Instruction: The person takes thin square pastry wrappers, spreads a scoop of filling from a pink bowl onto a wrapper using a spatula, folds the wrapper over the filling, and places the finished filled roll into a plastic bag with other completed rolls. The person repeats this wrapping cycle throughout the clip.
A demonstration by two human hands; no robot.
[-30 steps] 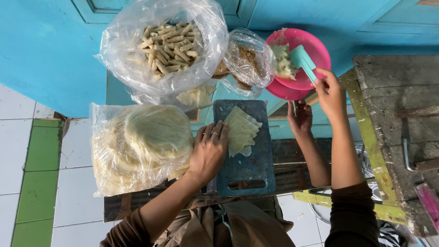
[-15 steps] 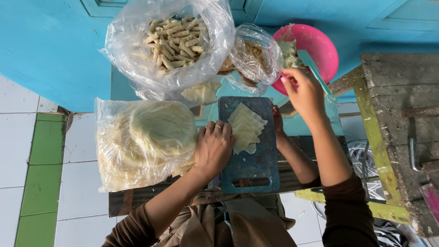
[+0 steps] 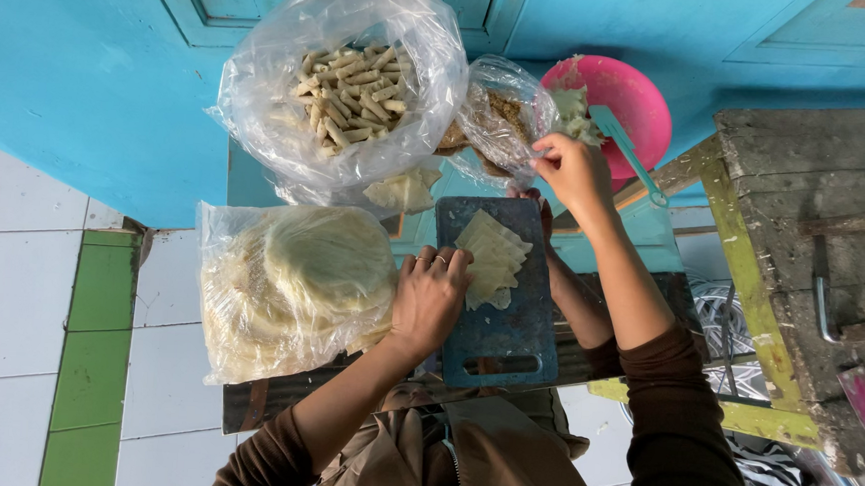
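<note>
A stack of pale square wrappers (image 3: pixel 491 258) lies on a dark blue cutting board (image 3: pixel 506 341). My left hand (image 3: pixel 430 297) rests flat at the board's left edge, fingertips touching the wrappers. My right hand (image 3: pixel 569 171) hovers above the board's far end, beside a small plastic bag of brown filling (image 3: pixel 493 128). Its fingers are pinched together, and I cannot see whether they hold anything. Another person's hand and forearm (image 3: pixel 573 300) lie under my right arm, fingertips at the board's top right corner.
A large clear bag of rolled sticks (image 3: pixel 347 91) sits at the back. A bag of round wrappers (image 3: pixel 292 285) lies to the left. A pink bowl (image 3: pixel 637 101) with a teal spoon (image 3: pixel 629 155) stands at the back right, and a worn wooden table (image 3: pixel 807 253) at the right.
My right hand has pulled back from the pink bowl to beside the small bag. My left hand stays at the board's edge.
</note>
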